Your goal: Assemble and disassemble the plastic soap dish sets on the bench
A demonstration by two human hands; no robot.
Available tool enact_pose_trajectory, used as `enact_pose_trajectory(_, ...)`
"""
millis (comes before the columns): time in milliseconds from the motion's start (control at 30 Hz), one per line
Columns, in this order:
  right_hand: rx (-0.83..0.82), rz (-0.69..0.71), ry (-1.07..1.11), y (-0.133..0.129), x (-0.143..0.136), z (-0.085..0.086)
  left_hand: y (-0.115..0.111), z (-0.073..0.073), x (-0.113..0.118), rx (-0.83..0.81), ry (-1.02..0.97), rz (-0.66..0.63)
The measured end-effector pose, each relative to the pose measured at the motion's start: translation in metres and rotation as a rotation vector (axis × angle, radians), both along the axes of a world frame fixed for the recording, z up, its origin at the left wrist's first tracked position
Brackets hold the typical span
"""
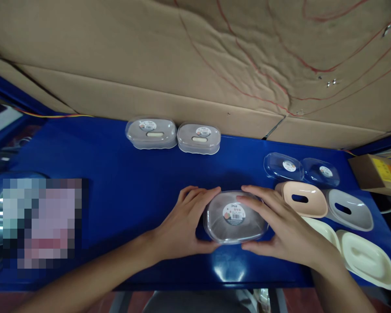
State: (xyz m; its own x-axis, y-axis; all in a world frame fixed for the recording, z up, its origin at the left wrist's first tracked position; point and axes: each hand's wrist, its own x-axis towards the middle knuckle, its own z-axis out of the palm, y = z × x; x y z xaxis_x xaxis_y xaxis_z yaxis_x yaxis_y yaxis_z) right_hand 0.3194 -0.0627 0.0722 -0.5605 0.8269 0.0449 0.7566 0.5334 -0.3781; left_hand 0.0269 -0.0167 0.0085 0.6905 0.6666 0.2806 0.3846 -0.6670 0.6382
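Note:
Between my hands, over the blue table (143, 182), is an oval plastic box (215, 217) with a clear lid and a round white label on top. My left hand (189, 221) grips its left end, thumb along the near edge and fingers at the far side. Around the right end curls my right hand (280, 226), with a finger reaching over the lid and the thumb near the front edge. The box looks greyish through the lid; its underside is hidden.
Two lidded boxes (153, 127) stand against the cardboard wall (117, 95). To the right are two clear lids (282, 167), a peach tray (308, 193), a grey tray (355, 204) and two pale-green trays (366, 256). A cardboard carton (365, 171) sits far right. A pixelated patch covers the left side.

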Motion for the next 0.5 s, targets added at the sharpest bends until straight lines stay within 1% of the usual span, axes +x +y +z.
enact_pose_trajectory(167,-0.022,-0.025,0.003,-0.001,0.005,0.003,0.0,0.005,-0.002,-0.031,-0.038,0.018)
enact_pose_trajectory(300,-0.011,-0.048,0.015,-0.001,0.006,0.002,0.0,0.007,-0.004,-0.073,-0.061,0.036)
enact_pose_trajectory(367,-0.008,-0.04,0.014,-0.001,0.006,0.0,0.0,0.006,-0.004,-0.088,-0.078,0.039)
enact_pose_trajectory(500,0.008,-0.013,-0.008,0.0,0.004,-0.002,-0.001,-0.003,-0.005,-0.122,-0.169,0.075)
